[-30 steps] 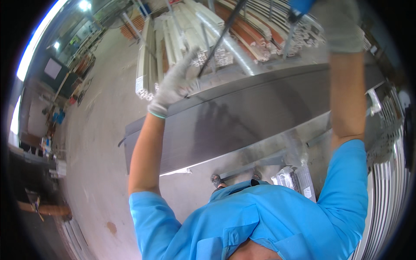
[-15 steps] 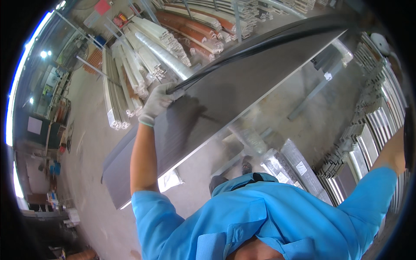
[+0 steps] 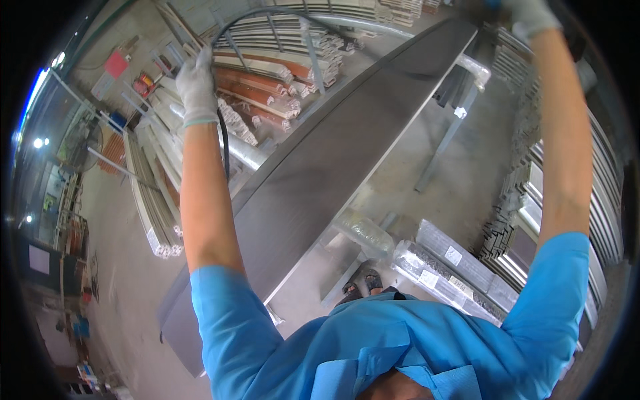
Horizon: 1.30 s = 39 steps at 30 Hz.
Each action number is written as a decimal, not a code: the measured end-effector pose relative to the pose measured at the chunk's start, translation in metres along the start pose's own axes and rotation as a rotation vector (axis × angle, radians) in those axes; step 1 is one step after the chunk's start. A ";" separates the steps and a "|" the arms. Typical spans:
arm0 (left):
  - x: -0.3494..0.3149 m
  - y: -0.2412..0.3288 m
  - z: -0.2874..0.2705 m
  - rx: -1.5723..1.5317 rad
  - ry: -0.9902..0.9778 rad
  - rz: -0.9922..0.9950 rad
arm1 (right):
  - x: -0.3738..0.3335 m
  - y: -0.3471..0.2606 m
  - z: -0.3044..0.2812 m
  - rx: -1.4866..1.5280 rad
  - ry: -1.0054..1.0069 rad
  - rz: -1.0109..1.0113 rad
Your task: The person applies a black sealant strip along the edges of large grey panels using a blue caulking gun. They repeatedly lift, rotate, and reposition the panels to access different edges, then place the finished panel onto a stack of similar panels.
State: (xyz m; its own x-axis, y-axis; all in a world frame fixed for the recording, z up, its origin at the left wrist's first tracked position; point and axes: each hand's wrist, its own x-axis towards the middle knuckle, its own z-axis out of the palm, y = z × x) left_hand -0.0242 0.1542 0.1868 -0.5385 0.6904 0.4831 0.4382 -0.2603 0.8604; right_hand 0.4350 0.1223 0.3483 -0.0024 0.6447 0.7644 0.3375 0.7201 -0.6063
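A long, dark grey panel (image 3: 347, 140) with a pale near edge lies slanting across the view, from lower left to upper right. Over its far side, my gloved left hand (image 3: 198, 87) is raised, fingers closed on a thin black flexible strip (image 3: 225, 137). One end of that strip hangs below the hand; the rest arches up and to the right along the top. At the upper right my gloved right hand (image 3: 533, 19) is lifted near the panel's far end, blurred and partly cut off. A small blue thing shows beside it, too unclear to name.
Bundles of white profiles (image 3: 150, 193) and reddish-brown ones (image 3: 257, 87) lie on the floor and racks beyond the panel. Plastic-wrapped packs (image 3: 440, 283) sit near my feet. Stacked metal profiles (image 3: 600, 200) line the right side.
My left hand has risen off the panel and moved left with the black strip, which now arches away from the surface. My right arm has swung up and forward into view.
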 end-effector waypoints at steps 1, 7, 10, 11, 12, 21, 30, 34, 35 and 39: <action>0.013 -0.040 0.004 0.338 0.015 0.063 | -0.014 0.010 0.017 -0.093 -0.110 0.084; -0.010 -0.305 0.023 0.867 -0.756 0.364 | -0.185 0.058 0.010 -0.186 -0.155 0.294; -0.028 -0.338 0.016 0.932 -1.026 0.704 | -0.286 0.087 -0.021 -0.492 -0.134 0.555; -0.032 -0.331 0.017 0.707 -1.020 0.379 | -0.315 0.095 -0.031 -0.606 -0.228 0.704; -0.036 -0.318 0.015 0.574 -0.988 0.141 | -0.343 0.100 -0.038 -0.518 -0.180 0.778; -0.093 -0.202 0.005 0.641 -0.895 0.047 | -0.517 0.135 -0.132 -0.362 0.040 1.226; -0.134 -0.182 0.005 0.977 -0.544 -0.014 | -0.599 0.154 -0.243 -0.269 0.342 1.395; -0.141 -0.167 0.007 0.956 -0.508 -0.084 | -0.595 0.159 -0.248 -0.307 0.222 1.401; -0.143 -0.164 0.008 0.905 -0.508 -0.105 | -0.590 0.165 -0.246 -0.316 0.207 1.423; -0.151 -0.155 0.011 0.846 -0.440 -0.123 | -0.565 0.192 -0.220 -0.060 0.361 1.374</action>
State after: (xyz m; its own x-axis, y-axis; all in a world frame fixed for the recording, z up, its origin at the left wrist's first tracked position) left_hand -0.0030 0.0980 -0.0210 -0.3724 0.9167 0.1448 0.8634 0.2850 0.4162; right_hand 0.7082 -0.1598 -0.1521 0.5881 0.7050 -0.3962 -0.0861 -0.4326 -0.8975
